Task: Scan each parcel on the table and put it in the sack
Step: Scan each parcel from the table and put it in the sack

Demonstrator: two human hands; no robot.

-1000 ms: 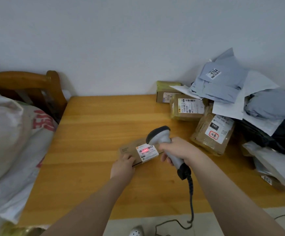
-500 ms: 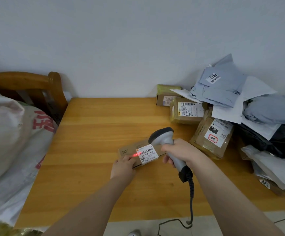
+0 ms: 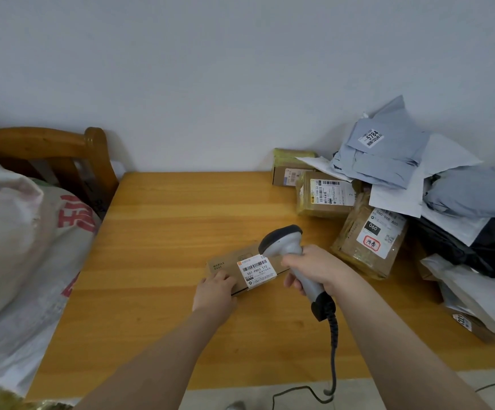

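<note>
- While the left hand (image 3: 215, 294) is pinching the near corner of the parcel (image 3: 225, 266) on the table (image 3: 166, 226), it should be keeping the label (image 3: 258, 270) uncovered.
- The right hand (image 3: 314, 269), fingers wrapping the scanner (image 3: 284, 242), should be aiming squarely at that label.
- The sack (image 3: 18, 247) is waiting at left.

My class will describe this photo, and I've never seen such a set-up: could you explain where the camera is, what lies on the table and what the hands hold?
No machine here: a person works bare-handed, filmed by one head-worn camera looking down. The left hand holds a flat brown cardboard box with a white barcode label, lying on the wooden table. The right hand grips a grey corded barcode scanner pointed at that label. Taped cardboard parcels and grey, white and black mailing bags are piled at the table's right. A white woven sack with red print sits beside its left edge.
</note>
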